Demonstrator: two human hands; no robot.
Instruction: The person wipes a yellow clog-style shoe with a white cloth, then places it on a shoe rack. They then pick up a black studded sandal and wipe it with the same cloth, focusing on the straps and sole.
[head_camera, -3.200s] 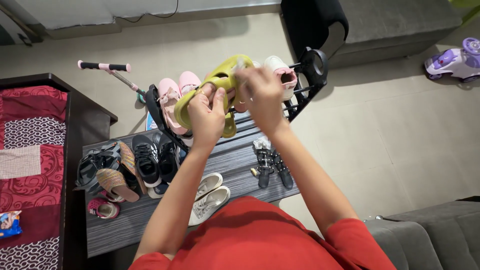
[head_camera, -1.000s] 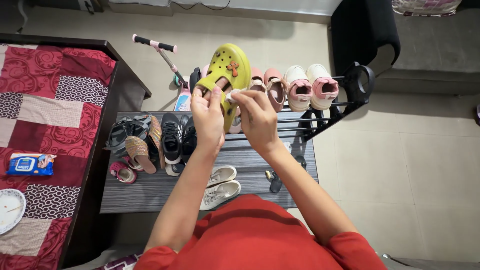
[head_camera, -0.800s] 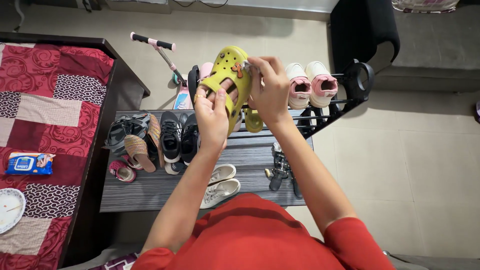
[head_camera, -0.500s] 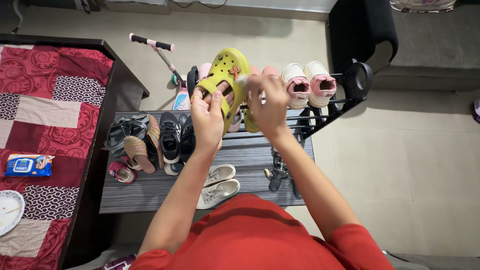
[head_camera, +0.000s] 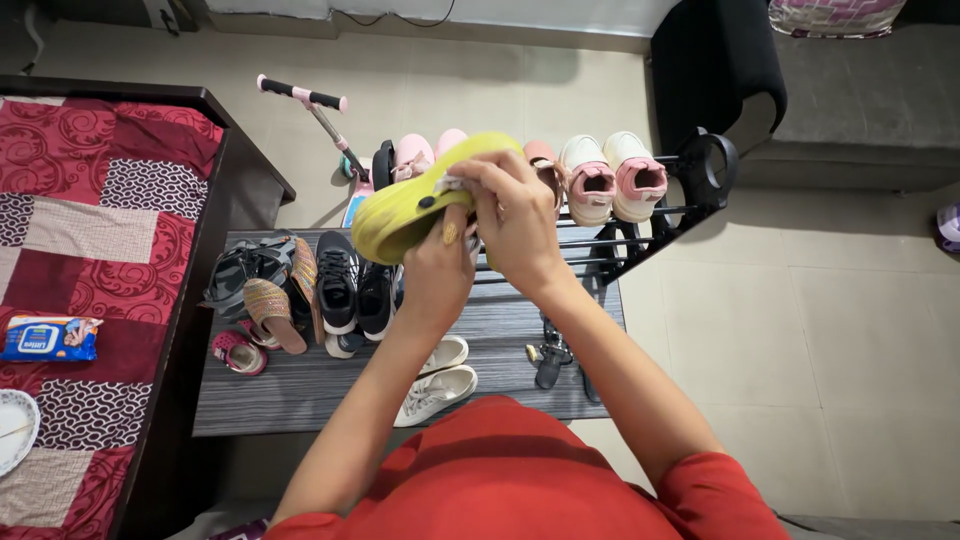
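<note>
— What lay on the left?
— A red patterned bedspread (head_camera: 70, 200), then mixed shoes on a grey striped mat (head_camera: 300, 390): black sneakers (head_camera: 350, 290), white sneakers (head_camera: 435, 380).

— And the clog?
— The yellow-green clog (head_camera: 400, 205) was held up above the mat. The left hand (head_camera: 440, 270) was closed around its underside; the right hand (head_camera: 515, 225) pinched a small white wipe (head_camera: 452, 184) against its side.

— How would it handle?
— Probably light, rubbery, a bit flexible; best gripped by the sole or heel. Behind, pink-and-white shoes (head_camera: 610, 175) sat on a black rack (head_camera: 700, 165).
</note>
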